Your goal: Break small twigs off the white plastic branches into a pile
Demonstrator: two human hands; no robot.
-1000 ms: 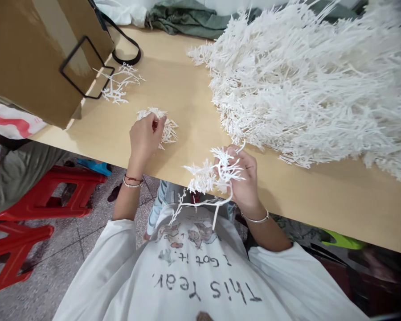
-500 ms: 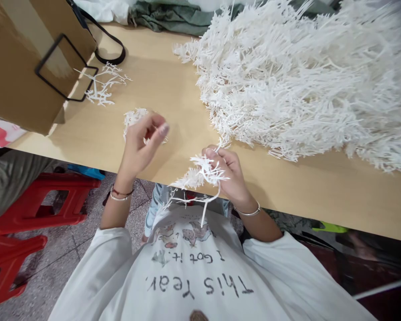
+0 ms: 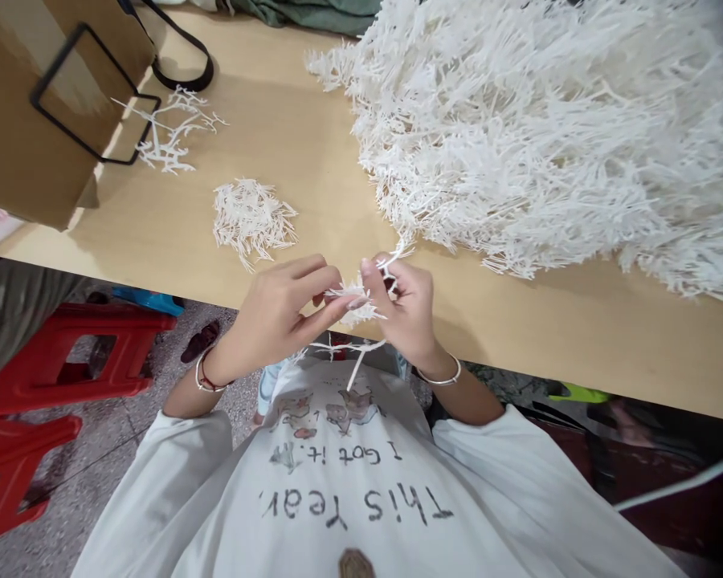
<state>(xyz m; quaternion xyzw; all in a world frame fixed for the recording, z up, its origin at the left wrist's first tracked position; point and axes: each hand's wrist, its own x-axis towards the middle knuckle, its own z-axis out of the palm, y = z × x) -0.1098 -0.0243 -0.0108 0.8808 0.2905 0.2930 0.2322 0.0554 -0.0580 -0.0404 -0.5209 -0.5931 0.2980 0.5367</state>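
Note:
Just above the table's front edge, my right hand (image 3: pixel 405 309) is closed around a white branched plastic sprig (image 3: pixel 361 347), whose stem hangs down in front of my shirt. My left hand (image 3: pixel 292 309) has its thumb and fingers pinched on the sprig's feathery tips, close beside the right hand. The exact contact of the fingertips is partly hidden. A small heap of short white pieces (image 3: pixel 253 218) lies on the table beyond my left hand. At the right spreads a large pile of white branched sprigs (image 3: pixel 518 152).
Bare branched stems (image 3: pixel 177 132) lie by a black wire frame (image 3: pixel 66 96) and a cardboard box (image 3: pixel 24 160) at the left. A black strap (image 3: pixel 186 80) loops beside the box. Red stools (image 3: pixel 66 353) stand below the table (image 3: pixel 548 337).
My left hand has come from over the small heap, down and right to the sprig, and now pinches its tips. The heap is uncovered. The whole view has shifted slightly.

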